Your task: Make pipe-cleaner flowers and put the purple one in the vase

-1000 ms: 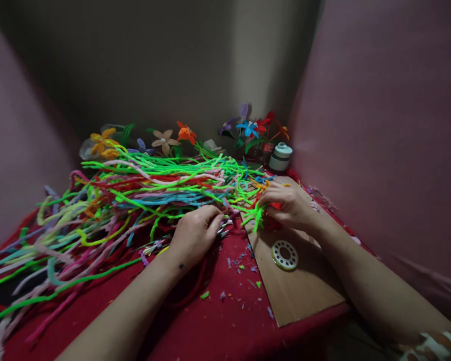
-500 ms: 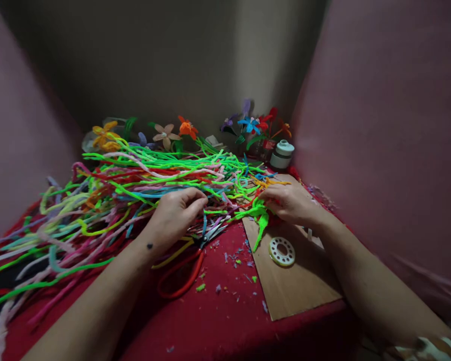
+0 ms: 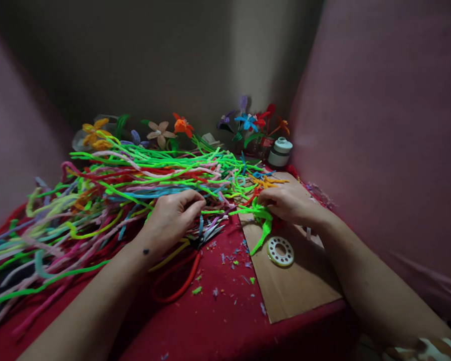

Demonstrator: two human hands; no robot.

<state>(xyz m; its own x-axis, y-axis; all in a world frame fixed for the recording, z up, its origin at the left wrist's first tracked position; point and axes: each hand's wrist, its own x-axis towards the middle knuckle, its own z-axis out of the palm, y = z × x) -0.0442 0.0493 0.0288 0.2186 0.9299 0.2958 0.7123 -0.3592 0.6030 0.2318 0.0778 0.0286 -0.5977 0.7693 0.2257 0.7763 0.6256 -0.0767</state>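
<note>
My left hand (image 3: 175, 213) is closed in a pinch over the right end of the pipe cleaner pile (image 3: 150, 175). I cannot make out what its fingertips hold. My right hand (image 3: 287, 203) is closed at the bright green pipe cleaner piece (image 3: 263, 230), whose leaf-like ends hang over a cardboard sheet (image 3: 300, 286). The fingers partly hide its upper part. Just below my left hand lie scissors (image 3: 195, 273) with red handles, blades pointing right. A tape roll with a white holed core (image 3: 280, 251) rests on the cardboard below my right hand.
Pipe cleaner flowers, among them an orange one (image 3: 182, 125) and a blue one (image 3: 246, 121), stand along the back wall. A small white jar (image 3: 280, 152) stands at the back right. Fuzz scraps (image 3: 215, 292) dot the red cloth (image 3: 210, 331). Pink panels flank both sides.
The view has shifted slightly. The green piece's hanging ends have turned a little at my right hand. My left hand keeps its pinch in nearly the same place.
</note>
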